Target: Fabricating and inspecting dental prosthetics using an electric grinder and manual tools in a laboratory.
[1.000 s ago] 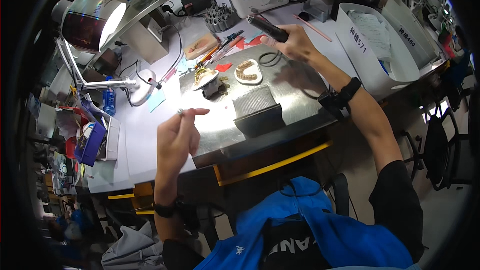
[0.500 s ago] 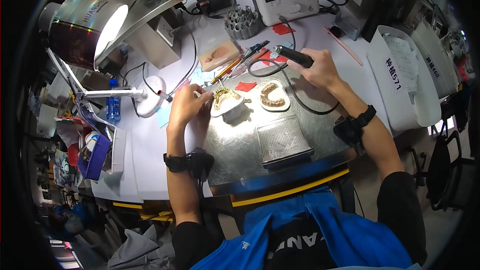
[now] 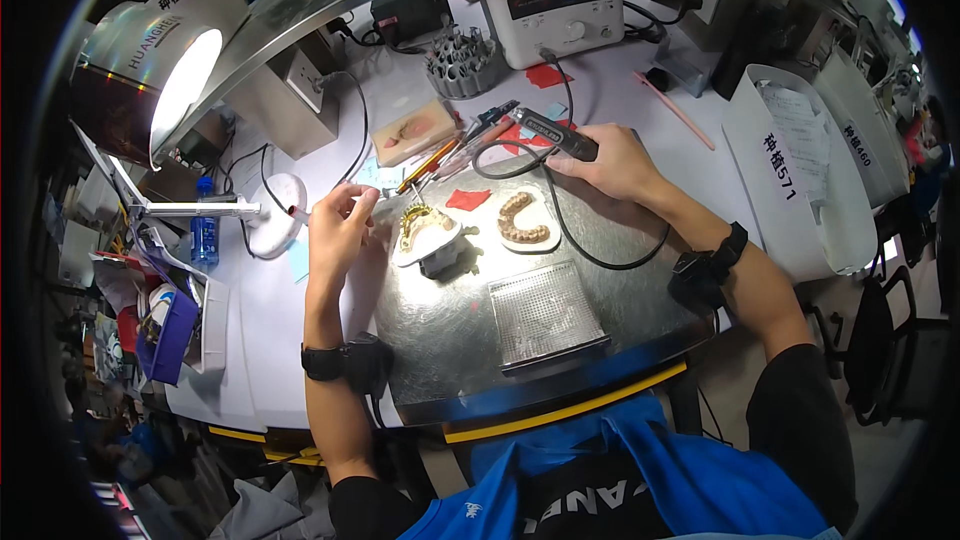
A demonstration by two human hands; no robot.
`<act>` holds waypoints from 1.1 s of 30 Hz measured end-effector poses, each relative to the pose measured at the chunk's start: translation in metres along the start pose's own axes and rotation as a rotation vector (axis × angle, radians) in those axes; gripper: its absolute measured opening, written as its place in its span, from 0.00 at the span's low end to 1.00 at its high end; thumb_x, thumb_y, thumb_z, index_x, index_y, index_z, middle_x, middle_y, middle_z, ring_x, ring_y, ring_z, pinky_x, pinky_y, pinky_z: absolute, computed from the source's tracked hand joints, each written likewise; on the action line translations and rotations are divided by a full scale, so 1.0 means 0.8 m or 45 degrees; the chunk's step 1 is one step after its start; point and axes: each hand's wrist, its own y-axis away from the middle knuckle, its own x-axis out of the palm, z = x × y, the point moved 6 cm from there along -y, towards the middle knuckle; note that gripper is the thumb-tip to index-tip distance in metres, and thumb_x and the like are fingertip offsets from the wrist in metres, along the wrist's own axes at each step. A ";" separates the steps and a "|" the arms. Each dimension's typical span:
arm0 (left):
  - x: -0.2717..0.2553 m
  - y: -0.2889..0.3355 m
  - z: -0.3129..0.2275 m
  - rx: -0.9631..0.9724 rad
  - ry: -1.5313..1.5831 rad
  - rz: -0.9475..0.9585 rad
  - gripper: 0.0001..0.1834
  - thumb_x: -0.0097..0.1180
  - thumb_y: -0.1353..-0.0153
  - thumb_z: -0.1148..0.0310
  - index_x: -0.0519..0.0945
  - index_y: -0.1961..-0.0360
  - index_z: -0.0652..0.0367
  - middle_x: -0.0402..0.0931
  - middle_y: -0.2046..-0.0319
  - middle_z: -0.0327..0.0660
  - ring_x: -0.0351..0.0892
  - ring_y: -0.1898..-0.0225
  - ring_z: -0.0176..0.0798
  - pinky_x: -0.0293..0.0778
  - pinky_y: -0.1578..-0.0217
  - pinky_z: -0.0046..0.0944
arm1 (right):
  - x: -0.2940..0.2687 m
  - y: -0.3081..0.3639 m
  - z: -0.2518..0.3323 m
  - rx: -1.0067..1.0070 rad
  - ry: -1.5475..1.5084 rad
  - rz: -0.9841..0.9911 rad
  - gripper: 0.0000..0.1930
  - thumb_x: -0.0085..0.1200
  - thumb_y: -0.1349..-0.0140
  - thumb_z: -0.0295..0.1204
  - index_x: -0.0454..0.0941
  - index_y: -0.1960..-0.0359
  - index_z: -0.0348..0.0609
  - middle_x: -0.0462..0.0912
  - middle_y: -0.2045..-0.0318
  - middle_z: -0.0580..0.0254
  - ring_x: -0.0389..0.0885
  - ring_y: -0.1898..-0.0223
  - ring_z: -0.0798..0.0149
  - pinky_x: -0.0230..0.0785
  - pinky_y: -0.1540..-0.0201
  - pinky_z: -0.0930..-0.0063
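Note:
In my right hand [image 3: 618, 166] I grip a dark micromotor handpiece [image 3: 556, 132], its tip pointing up and left, a cord looping from it. My left hand [image 3: 338, 227] hovers just left of a dental cast, fingers loosely bent and slightly apart; nothing shows in them. The dental cast [image 3: 443, 242] has a pale base and a yellowish tooth arch, with a thin pin standing up at its back. To its right lies a second dental cast [image 3: 541, 234] with a brownish horseshoe arch. A small red scrap [image 3: 467, 200] lies between the two.
A perforated metal tray [image 3: 548, 312] sits on the steel work plate [image 3: 430, 340]. Behind are a bur stand [image 3: 462, 65], a white control unit [image 3: 553, 19], and a wax block [image 3: 414, 132] beside pens and tools. A lamp [image 3: 185, 100] leans in from the left; white bins [image 3: 800, 180] stand right.
My left hand has drawn back from the yellowish cast, which it was touching. The handpiece stays in my right hand and is angled a little differently. The whole view has shifted slightly.

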 end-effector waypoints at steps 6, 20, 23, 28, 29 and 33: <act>-0.001 0.004 -0.015 -0.048 0.175 0.006 0.13 0.57 0.35 0.63 0.81 0.61 0.65 0.72 0.82 0.33 0.64 0.86 0.22 0.57 0.85 0.24 | -0.002 0.001 -0.003 0.015 -0.016 0.056 0.21 0.66 0.50 0.46 0.84 0.66 0.39 0.82 0.77 0.59 0.77 0.75 0.67 0.68 0.68 0.72; -0.002 -0.050 -0.133 0.340 -0.394 0.359 0.16 0.59 0.38 0.61 0.82 0.63 0.67 0.78 0.80 0.40 0.78 0.79 0.29 0.72 0.77 0.29 | 0.003 -0.005 -0.022 0.060 -0.174 0.093 0.20 0.66 0.48 0.46 0.82 0.70 0.38 0.74 0.82 0.66 0.71 0.77 0.68 0.64 0.70 0.71; 0.004 -0.060 -0.106 0.267 -0.339 0.454 0.13 0.59 0.40 0.65 0.82 0.65 0.67 0.80 0.78 0.41 0.79 0.80 0.31 0.75 0.76 0.32 | 0.004 0.001 -0.015 0.111 -0.163 0.153 0.21 0.65 0.47 0.48 0.81 0.69 0.39 0.72 0.83 0.69 0.69 0.78 0.71 0.63 0.71 0.73; -0.005 -0.074 -0.075 0.231 -0.612 0.438 0.10 0.62 0.46 0.69 0.84 0.65 0.63 0.80 0.78 0.44 0.80 0.79 0.35 0.76 0.75 0.34 | 0.004 -0.003 -0.025 0.157 -0.153 0.161 0.21 0.64 0.46 0.48 0.82 0.67 0.40 0.76 0.81 0.68 0.72 0.76 0.71 0.65 0.69 0.74; -0.005 -0.076 -0.072 0.242 -0.640 0.452 0.10 0.63 0.47 0.69 0.84 0.65 0.63 0.80 0.78 0.45 0.80 0.79 0.35 0.76 0.75 0.34 | 0.003 -0.002 -0.023 0.153 -0.182 0.159 0.20 0.64 0.46 0.48 0.83 0.66 0.41 0.78 0.80 0.67 0.73 0.75 0.71 0.66 0.68 0.74; 0.009 -0.080 -0.065 0.217 -0.621 0.461 0.11 0.63 0.48 0.69 0.84 0.65 0.62 0.80 0.78 0.44 0.80 0.78 0.36 0.75 0.75 0.36 | 0.007 -0.004 -0.028 0.147 -0.129 0.154 0.21 0.65 0.46 0.48 0.84 0.64 0.42 0.81 0.77 0.65 0.76 0.73 0.70 0.67 0.65 0.75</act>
